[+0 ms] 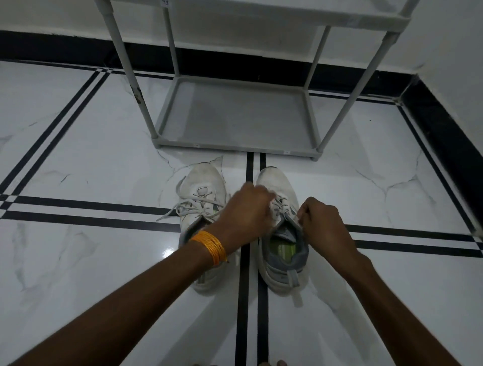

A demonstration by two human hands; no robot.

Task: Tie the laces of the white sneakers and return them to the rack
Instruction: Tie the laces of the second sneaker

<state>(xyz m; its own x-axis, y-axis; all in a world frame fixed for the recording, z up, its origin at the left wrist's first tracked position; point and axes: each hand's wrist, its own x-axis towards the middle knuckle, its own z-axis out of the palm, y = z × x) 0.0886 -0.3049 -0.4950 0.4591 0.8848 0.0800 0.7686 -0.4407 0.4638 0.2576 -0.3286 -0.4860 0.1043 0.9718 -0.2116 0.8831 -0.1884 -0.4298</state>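
Midway at best: both hands work the laces of the right sneaker (281,209), the left hand (247,206) clenched on a lace, the right hand (320,216) pinching another beside the tongue. Its partner, the left sneaker (202,193), lies untied (laces trailing) on the floor (78,156). Ahead, the rack (235,115) waits, bottom shelf bare.

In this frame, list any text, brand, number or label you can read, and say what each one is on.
"75" or similar, handwritten on the upper shelf edge of the grey metal shoe rack: partly cut off, uncertain.
Two small stickers on the front rail of the rack's bottom shelf: too small to read.
The pair of white lace-up sneakers: no brand mark legible.
The green insole of the right sneaker: print blurred, unreadable.
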